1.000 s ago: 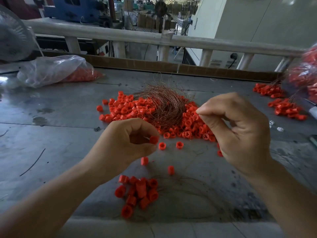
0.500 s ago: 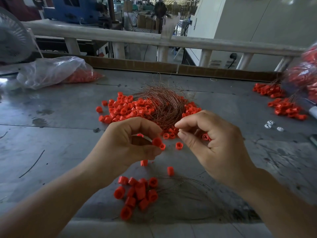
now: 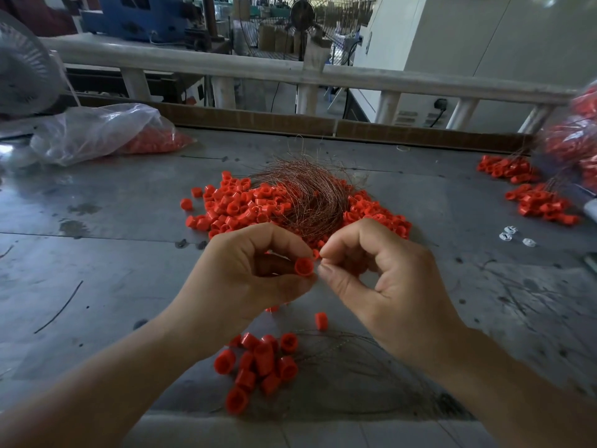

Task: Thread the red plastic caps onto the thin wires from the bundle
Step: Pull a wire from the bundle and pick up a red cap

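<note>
My left hand (image 3: 245, 279) pinches a red cap (image 3: 304, 266) between thumb and fingers, its open end facing right. My right hand (image 3: 384, 286) has thumb and forefinger pinched together right beside the cap; the thin wire in them is too fine to make out. Behind both hands lies the coppery wire bundle (image 3: 310, 195) on a heap of loose red caps (image 3: 239, 205). Near the front edge sits a cluster of caps on wires (image 3: 261, 367), with thin wires (image 3: 355, 367) trailing to the right.
A plastic bag of red caps (image 3: 106, 132) lies at the back left, another bag (image 3: 578, 147) at the far right with cap clusters (image 3: 536, 202) beside it. Small white pieces (image 3: 513, 236) lie to the right. A railing (image 3: 290, 71) runs behind the grey metal table (image 3: 97, 253).
My right hand has moved left from above the pile until its pinched fingertips meet the cap. My left hand has stayed put, turning the cap's opening toward the right hand.
</note>
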